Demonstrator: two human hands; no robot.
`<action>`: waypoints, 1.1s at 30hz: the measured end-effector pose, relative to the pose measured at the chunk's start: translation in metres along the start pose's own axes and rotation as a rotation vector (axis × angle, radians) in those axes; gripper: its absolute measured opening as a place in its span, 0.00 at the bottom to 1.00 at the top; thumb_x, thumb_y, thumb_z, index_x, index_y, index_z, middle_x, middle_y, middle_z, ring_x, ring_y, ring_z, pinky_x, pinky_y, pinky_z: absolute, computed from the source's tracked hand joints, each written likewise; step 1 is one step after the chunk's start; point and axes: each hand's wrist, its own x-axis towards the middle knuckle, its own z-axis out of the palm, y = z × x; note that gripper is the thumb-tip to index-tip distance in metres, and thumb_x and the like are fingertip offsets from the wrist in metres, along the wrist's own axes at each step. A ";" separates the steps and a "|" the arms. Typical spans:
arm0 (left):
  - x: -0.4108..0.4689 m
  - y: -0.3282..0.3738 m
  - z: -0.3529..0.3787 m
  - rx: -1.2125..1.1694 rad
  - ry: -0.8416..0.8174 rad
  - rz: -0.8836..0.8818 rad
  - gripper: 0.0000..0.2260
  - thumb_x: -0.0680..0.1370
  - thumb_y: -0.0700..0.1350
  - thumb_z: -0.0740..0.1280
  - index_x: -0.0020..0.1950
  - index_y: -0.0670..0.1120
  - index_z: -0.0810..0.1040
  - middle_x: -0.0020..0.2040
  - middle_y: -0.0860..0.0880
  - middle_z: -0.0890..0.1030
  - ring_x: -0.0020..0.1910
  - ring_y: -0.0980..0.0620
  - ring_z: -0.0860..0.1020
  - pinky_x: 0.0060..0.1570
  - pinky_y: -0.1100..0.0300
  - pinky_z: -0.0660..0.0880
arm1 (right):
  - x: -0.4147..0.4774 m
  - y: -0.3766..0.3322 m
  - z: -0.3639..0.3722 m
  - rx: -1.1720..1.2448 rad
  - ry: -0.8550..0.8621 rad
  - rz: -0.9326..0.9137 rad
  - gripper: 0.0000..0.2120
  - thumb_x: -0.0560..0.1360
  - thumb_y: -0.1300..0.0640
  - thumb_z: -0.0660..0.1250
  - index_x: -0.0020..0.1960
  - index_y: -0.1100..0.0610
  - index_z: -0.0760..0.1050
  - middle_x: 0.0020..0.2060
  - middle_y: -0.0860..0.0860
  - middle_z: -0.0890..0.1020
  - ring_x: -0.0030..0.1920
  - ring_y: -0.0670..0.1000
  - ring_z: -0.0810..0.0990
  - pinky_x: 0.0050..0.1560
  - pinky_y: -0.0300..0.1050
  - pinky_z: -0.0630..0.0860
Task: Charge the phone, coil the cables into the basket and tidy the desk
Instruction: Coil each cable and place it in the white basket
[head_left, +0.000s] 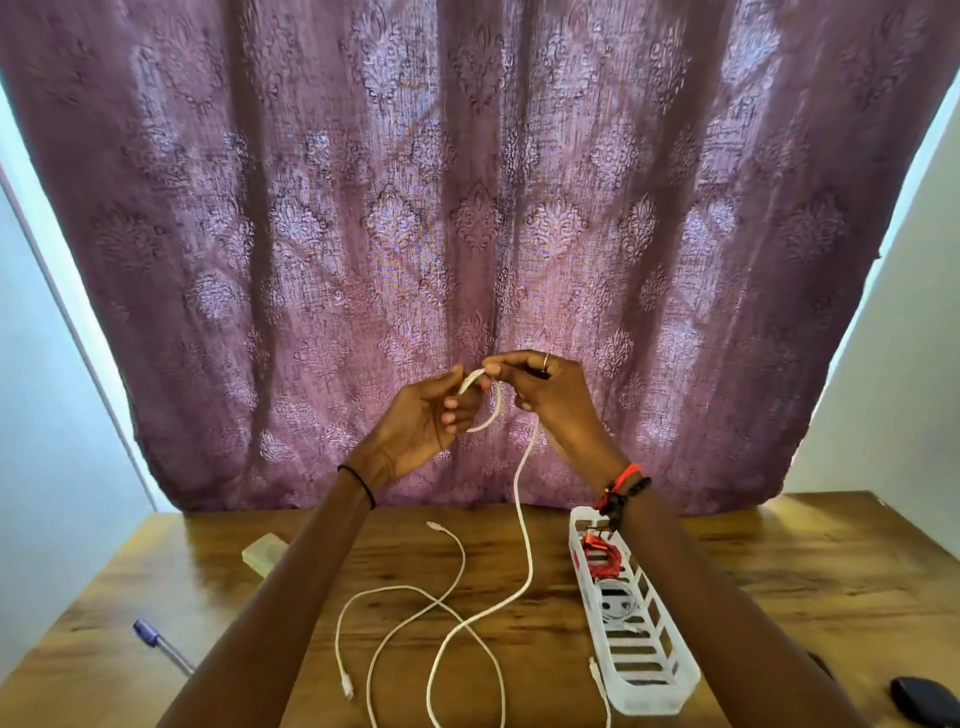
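Two hands are raised above the desk (779, 571), up and to the left of the basket (652, 699), with a first small loop of the thick white cable (530, 564) shared between them. The left hand (431, 415) is curled round the loop, and the right hand (545, 395) pinches its top between thumb and fingertips. The rest of that cable hangs down and lies just left of the basket, crossed with a thinner white cable (462, 553). A snag is the likely fault: if the tail is wound up quickly, the thinner cable could be dragged along or knotted in. If the pinch slackens, the stiff loop may spring open. A red coil (600, 558) and a pale one are already held in the basket. Whether the dark object (924, 701) right of the basket is the phone cannot be told.
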 end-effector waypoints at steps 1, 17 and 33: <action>0.001 -0.001 0.000 -0.020 0.011 0.014 0.16 0.79 0.43 0.53 0.46 0.37 0.79 0.26 0.53 0.64 0.23 0.60 0.62 0.25 0.67 0.59 | 0.001 0.003 0.001 0.023 0.003 0.014 0.06 0.71 0.63 0.70 0.47 0.62 0.82 0.29 0.51 0.80 0.23 0.40 0.65 0.26 0.34 0.62; 0.020 -0.010 -0.008 -0.405 0.164 0.228 0.22 0.75 0.38 0.64 0.68 0.36 0.68 0.32 0.54 0.76 0.26 0.60 0.71 0.30 0.70 0.73 | -0.011 0.052 0.026 -0.459 0.046 -0.028 0.11 0.79 0.60 0.58 0.53 0.59 0.79 0.28 0.52 0.79 0.24 0.42 0.73 0.29 0.39 0.71; 0.019 -0.015 -0.001 0.717 0.440 0.352 0.10 0.80 0.42 0.62 0.50 0.39 0.80 0.31 0.58 0.82 0.27 0.63 0.75 0.31 0.72 0.72 | -0.030 -0.012 0.031 -0.846 -0.364 0.136 0.11 0.76 0.64 0.59 0.36 0.59 0.69 0.36 0.58 0.79 0.25 0.46 0.76 0.28 0.33 0.70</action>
